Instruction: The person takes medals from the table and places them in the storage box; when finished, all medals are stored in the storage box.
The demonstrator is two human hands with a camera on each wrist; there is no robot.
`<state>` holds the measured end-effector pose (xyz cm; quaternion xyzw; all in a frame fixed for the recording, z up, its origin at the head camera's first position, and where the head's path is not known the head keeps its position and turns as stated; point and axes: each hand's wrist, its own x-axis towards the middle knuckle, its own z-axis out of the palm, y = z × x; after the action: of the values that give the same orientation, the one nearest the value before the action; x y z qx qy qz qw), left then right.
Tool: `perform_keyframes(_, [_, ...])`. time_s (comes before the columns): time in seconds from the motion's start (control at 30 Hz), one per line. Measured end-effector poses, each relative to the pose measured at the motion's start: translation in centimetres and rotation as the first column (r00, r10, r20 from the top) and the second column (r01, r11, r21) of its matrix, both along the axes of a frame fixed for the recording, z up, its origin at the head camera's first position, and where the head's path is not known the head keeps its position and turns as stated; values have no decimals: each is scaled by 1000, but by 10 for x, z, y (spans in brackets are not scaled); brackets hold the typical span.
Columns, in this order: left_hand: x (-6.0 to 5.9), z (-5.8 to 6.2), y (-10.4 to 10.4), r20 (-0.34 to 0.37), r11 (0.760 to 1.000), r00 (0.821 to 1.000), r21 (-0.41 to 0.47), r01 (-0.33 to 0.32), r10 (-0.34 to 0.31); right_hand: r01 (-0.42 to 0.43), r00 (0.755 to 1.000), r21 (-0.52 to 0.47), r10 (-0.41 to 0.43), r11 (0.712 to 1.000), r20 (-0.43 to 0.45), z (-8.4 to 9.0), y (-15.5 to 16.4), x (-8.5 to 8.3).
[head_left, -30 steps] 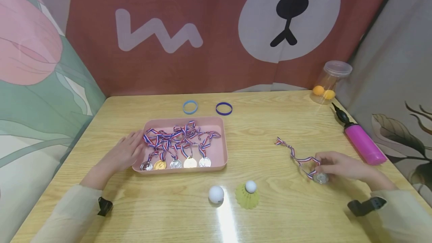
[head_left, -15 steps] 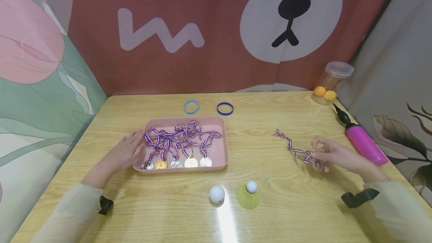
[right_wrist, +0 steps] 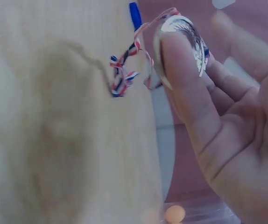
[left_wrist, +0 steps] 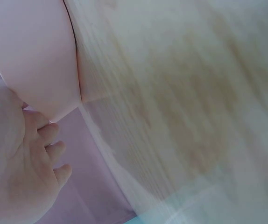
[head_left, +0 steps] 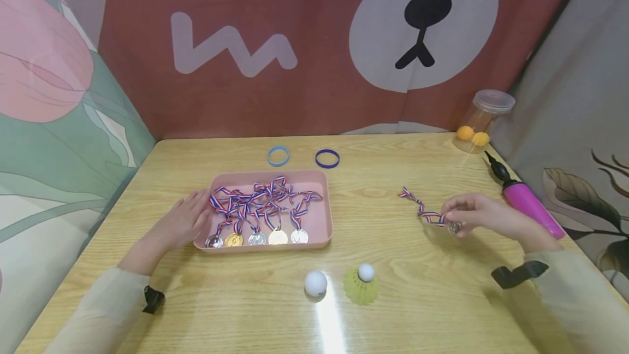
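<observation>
In the head view, my left hand (head_left: 181,222) touches the left side of a pink tray (head_left: 267,249). The left wrist view has its fingers along the tray's outer wall (left_wrist: 38,51). Inside the tray, a row of gold and silver medals lies along the near side, their striped ribbons (head_left: 255,196) heaped behind. To the right, my right hand (head_left: 484,216) pinches a silver medal (head_left: 454,227) above the table. Its red, white and blue ribbon (head_left: 426,215) trails left. The right wrist view shows the medal (right_wrist: 186,29) between thumb and fingers.
A white ball (head_left: 315,283) and a yellow shuttlecock (head_left: 362,285) lie in front. Behind the tray are a light blue wristband (head_left: 278,164) and a dark blue one (head_left: 327,166). A clear jar (head_left: 474,119) with orange balls and a pink pump (head_left: 533,209) stand right.
My right hand has lifted the silver medal off the table and carried it farther back and slightly left. The left hand stays at the tray.
</observation>
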<state>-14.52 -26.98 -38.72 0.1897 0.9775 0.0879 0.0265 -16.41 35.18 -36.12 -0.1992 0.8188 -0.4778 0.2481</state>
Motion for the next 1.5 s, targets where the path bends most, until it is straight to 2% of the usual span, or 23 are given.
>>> perform_keyframes(0.17, [0, 0, 0, -10, 1000, 1000, -2, 3, -3, -53, 998, -34, 53, 998, -16, 12, -7, -6])
perform_keyframes(0.33, [-2, -2, -2, -8, 1000, 1000, -5, 4, -4, 9, 998, -48, -12, 999, -66, 23, -17, -14])
perform_keyframes(0.47, [-1, -2, -2, -3, 1000, 1000, -7, 1, -1, 7, 994, -100, -18, 995, -106, 31, -24, -21])
perform_keyframes(0.63, [-1, -1, -1, -5, 1000, 1000, -3, 0, 0, 13, 994, -150, -28, 989, -101, 44, -37, -28])
perform_keyframes(0.9, [-1, -1, 0, -21, 1000, 1000, -6, 7, -8, 37, 983, -117, -57, 993, -174, 69, -58, -37])
perform_keyframes(1.1, [0, -1, 1, -31, 1000, 999, 2, 8, -8, 46, 980, -163, -76, 985, -183, 89, -78, -43])
perform_keyframes(1.23, [-1, -1, 0, -29, 1000, 1000, 2, 8, -8, 9, 981, -205, -48, 979, -188, 102, -95, -47])
perform_keyframes(1.5, [-2, -3, -2, -18, 1000, 1000, -11, 10, -10, -59, 976, -159, 24, 986, -218, 116, -134, -53])
